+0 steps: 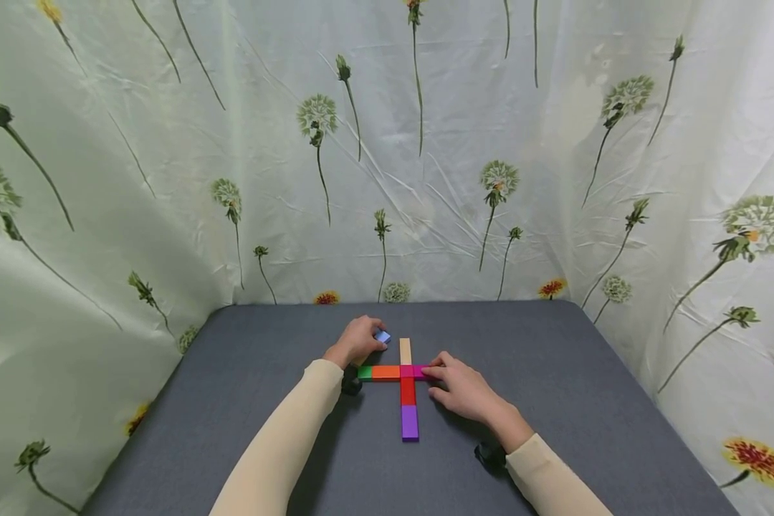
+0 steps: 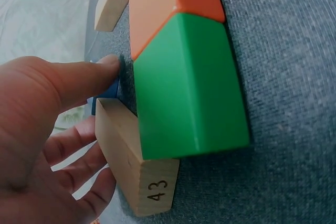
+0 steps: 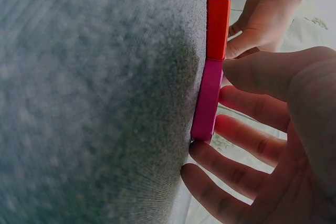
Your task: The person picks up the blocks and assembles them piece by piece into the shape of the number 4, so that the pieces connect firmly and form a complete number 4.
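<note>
My left hand (image 1: 360, 337) pinches a small light-blue block (image 1: 383, 336) between thumb and fingers, behind and left of a cross of coloured blocks. A pale wooden block marked 43 (image 2: 156, 195) lies behind the green block (image 2: 191, 93), close to my curled lower fingers; the left hand hides it in the head view. On the cross's right arm, my right hand (image 1: 466, 388) touches the magenta block (image 3: 208, 100) with loosely bent fingers. Its thumb is near where the magenta and red blocks meet in the right wrist view.
The cross has green and orange (image 1: 385, 373) blocks on its left, a pale wooden block (image 1: 405, 351) at the back, then red (image 1: 408, 391) and purple (image 1: 410, 423) blocks toward me. It lies on a dark grey table (image 1: 522, 337), with a flower-print curtain (image 1: 438, 215) behind.
</note>
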Action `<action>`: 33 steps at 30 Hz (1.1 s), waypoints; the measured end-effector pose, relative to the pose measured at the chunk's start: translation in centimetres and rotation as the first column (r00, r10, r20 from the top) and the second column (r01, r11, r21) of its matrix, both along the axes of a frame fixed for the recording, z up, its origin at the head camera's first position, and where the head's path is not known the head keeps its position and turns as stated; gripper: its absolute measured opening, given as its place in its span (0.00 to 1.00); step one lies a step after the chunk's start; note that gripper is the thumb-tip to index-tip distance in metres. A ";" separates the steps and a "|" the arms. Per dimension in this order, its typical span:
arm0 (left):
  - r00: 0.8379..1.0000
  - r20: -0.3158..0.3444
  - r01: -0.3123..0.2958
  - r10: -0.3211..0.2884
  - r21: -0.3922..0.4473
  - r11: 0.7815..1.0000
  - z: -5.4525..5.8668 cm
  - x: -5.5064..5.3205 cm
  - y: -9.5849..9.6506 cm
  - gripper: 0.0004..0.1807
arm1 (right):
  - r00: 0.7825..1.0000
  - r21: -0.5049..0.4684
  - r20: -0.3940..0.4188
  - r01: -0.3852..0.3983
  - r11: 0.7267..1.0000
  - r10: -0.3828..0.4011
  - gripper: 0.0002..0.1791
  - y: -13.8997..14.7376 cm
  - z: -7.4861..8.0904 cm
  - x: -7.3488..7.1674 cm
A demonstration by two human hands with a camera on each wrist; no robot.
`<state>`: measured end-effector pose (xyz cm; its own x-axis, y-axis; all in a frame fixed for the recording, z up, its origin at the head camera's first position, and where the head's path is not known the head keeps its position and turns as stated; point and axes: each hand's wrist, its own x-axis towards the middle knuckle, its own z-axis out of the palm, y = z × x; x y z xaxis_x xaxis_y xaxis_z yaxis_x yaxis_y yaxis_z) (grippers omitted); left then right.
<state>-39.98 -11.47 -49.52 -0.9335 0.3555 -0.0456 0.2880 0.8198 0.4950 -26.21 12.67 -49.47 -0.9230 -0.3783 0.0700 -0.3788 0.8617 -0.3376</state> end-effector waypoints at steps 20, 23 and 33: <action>0.998 -0.028 -0.052 0.053 0.026 0.998 0.0 0.2 -0.6 0.23 | 1.000 -0.003 -0.015 -0.002 1.000 0.002 0.26 0.1 -0.2 0.2; 0.997 -0.023 -0.071 0.071 0.016 0.997 0.1 0.3 -0.5 0.22 | 1.000 -0.004 -0.015 -0.002 1.000 0.002 0.26 0.1 -0.2 0.2; 0.993 -0.005 -0.120 0.120 -0.023 0.993 0.1 0.5 -0.2 0.21 | 1.000 -0.003 -0.030 -0.006 1.000 0.006 0.25 0.0 -0.1 0.2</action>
<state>-39.52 -11.66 -49.45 -0.9695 0.2401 -0.0489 0.1889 0.8596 0.4748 -26.04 12.69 -49.59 -0.9181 -0.3839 0.0986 -0.3942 0.8583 -0.3284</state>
